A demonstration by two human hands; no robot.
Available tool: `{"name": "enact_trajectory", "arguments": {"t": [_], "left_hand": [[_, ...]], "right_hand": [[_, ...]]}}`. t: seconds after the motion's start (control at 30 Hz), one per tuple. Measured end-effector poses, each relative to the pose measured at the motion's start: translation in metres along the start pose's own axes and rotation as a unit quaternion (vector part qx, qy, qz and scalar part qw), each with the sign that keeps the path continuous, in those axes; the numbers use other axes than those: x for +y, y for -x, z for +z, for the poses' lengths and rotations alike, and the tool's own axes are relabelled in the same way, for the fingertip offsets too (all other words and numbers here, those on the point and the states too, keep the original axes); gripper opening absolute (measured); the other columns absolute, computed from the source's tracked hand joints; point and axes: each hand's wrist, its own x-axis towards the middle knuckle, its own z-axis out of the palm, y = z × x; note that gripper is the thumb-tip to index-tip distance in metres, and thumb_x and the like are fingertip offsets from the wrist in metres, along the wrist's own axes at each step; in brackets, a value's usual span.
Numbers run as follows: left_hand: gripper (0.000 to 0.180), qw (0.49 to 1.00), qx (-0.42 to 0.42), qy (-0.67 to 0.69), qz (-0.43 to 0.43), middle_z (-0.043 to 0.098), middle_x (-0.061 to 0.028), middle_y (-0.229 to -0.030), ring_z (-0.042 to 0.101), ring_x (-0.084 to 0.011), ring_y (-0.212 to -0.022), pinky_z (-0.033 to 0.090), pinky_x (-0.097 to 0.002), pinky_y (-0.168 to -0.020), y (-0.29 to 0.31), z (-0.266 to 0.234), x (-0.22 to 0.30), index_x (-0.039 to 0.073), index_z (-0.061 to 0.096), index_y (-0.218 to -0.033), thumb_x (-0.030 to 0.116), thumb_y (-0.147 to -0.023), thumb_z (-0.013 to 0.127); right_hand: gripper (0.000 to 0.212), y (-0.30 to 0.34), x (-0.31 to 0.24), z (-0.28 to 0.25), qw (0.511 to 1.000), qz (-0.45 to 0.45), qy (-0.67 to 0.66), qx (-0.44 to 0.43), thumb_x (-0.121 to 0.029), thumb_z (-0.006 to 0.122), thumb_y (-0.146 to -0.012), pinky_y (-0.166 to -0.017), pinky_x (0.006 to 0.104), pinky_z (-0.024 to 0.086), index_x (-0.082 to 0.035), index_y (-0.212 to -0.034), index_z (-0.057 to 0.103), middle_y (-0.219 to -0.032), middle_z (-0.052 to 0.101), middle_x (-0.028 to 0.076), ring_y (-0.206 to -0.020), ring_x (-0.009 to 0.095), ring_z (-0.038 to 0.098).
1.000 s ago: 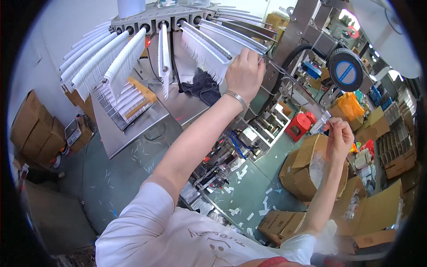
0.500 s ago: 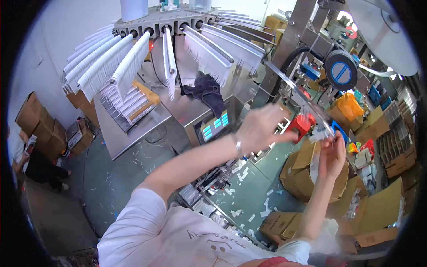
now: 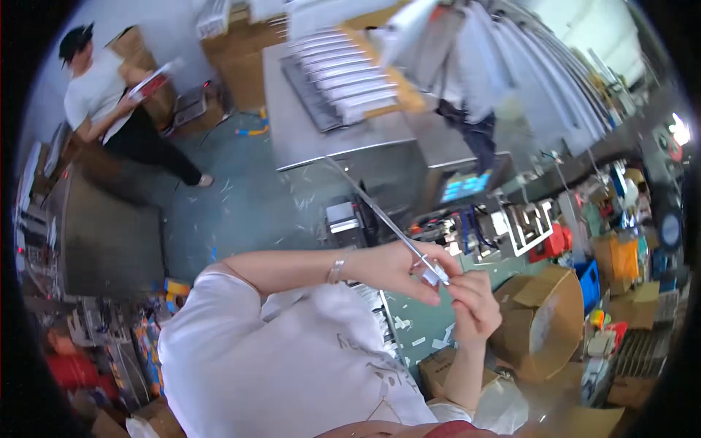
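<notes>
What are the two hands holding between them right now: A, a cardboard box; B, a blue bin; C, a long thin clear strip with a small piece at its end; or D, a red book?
C: the left hand and right hand meet at the small piece on the end of the thin strip, which runs up and away from them.
</notes>
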Motion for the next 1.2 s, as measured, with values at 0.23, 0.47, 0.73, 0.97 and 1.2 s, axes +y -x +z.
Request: {"name": "enact_trajectory", "arguments": {"t": [0.23,0.47,0.73,0.97,1.2], "left_hand": [[0.02,0.981,0.105,-0.024,-0.16,0.063,-0.004,-0.079,0.061,-0.0093,-0.068,0.049,-0.0225,-0.061,0.112,-0.103,0.028,0.001,0.059,-0.101,0.009,-0.084,0.063],[0.026,0.939,0.155,-0.007,-0.308,0.063,-0.0089,-0.065,0.059,-0.0139,-0.047,0.045,-0.0248,-0.04,0.151,-0.226,0.056,0.001,0.062,-0.089,0.027,-0.085,0.062],[0.043,0.945,0.166,0.011,-0.281,0.063,-0.0151,-0.068,0.062,-0.0208,-0.054,0.05,-0.0302,-0.046,0.145,-0.312,0.103,-0.005,0.058,-0.095,0.038,-0.088,0.058],[0.027,0.928,0.278,-0.156,-0.194,0.056,-0.0025,-0.059,0.053,-0.01,-0.051,0.041,-0.0232,-0.047,0.3,-0.23,0.138,0.006,0.054,-0.071,0.026,-0.087,0.061],[0.012,0.939,-0.14,-0.127,-0.287,0.061,-0.0049,-0.095,0.056,-0.0122,-0.086,0.044,-0.025,-0.077,0.371,-0.083,0.074,0.0,0.066,-0.089,0.01,-0.082,0.067]], "right_hand": [[0.028,-0.04,0.022,0.145,0.977,-0.108,0.172,-0.062,-0.012,0.066,-0.074,-0.073,0.0389,0.04,-0.006,-0.102,0.064,-0.101,0.062,0.008,-0.082,0.025,0.056],[0.032,-0.095,0.054,0.239,0.901,-0.133,0.405,-0.083,-0.012,0.063,-0.076,-0.078,0.042,0.039,-0.005,-0.107,0.061,-0.101,0.061,0.008,-0.088,0.023,0.056],[0.04,-0.143,0.07,0.294,0.829,-0.095,0.539,-0.111,-0.015,0.061,-0.077,-0.085,0.0462,0.037,-0.005,-0.115,0.056,-0.109,0.057,0.007,-0.096,0.024,0.054],[0.056,-0.145,-0.022,0.33,0.881,0.017,0.458,-0.115,-0.033,0.061,-0.08,-0.089,0.0457,0.037,-0.01,-0.129,0.046,-0.128,0.049,0.01,-0.105,0.027,0.05],[0.034,0.083,-0.138,0.332,0.9,0.206,0.367,-0.114,-0.026,0.059,-0.084,-0.081,0.0402,0.04,-0.007,-0.112,0.052,-0.105,0.055,0.01,-0.091,0.027,0.054]]}}
